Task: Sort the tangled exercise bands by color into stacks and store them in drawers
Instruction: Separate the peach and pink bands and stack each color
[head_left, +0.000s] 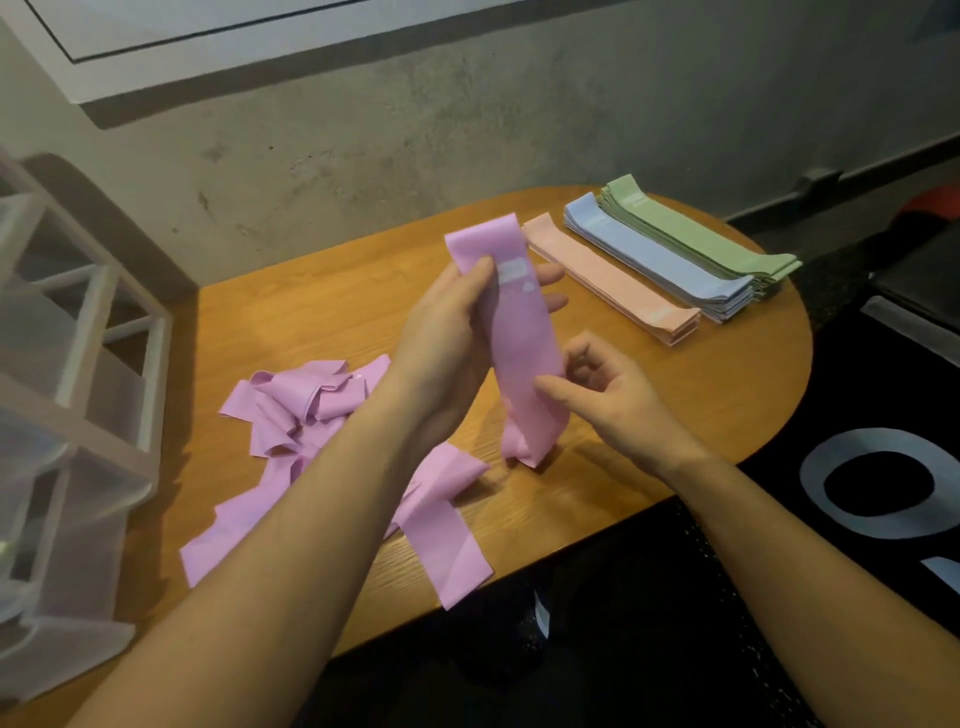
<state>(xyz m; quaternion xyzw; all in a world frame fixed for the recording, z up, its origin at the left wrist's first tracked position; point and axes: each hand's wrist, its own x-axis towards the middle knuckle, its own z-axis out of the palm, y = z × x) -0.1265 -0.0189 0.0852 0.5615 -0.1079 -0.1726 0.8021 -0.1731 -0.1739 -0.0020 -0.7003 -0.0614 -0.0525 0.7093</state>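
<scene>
I have one pink band (519, 332) up off the bench (332, 291), held nearly upright. My left hand (447, 332) grips its upper half, thumb across the front and the other fingers (550, 273) curled round behind it, just below the white label. My right hand (602, 395) is beside the lower half, thumb tip touching the band's edge, the other fingers loosely curled and holding nothing. The band's bottom end is crumpled and rests on the bench.

The main risk, as I judge it, is that crumpled lower end. If I lay the band down without smoothing it, the fold will stay in and any pink stack I start will sit lumpy and slide apart. The rubbery strip also looks slick and springy, so a loose grip with the left hand could let it drop into the tangled pink pile (311, 410) to my left and undo the separating.

The remaining pink bands spill toward the near edge of the bench, one strip (447, 545) reaching right to it. A careless forearm could drag it off onto the floor.

To my right lie the peach stack (613, 280), the blue stack (660, 260) and the green stack (701, 228), close side by side. Setting pink down hastily there could nudge them askew. The plastic drawers (67, 415) stand at my far left.
</scene>
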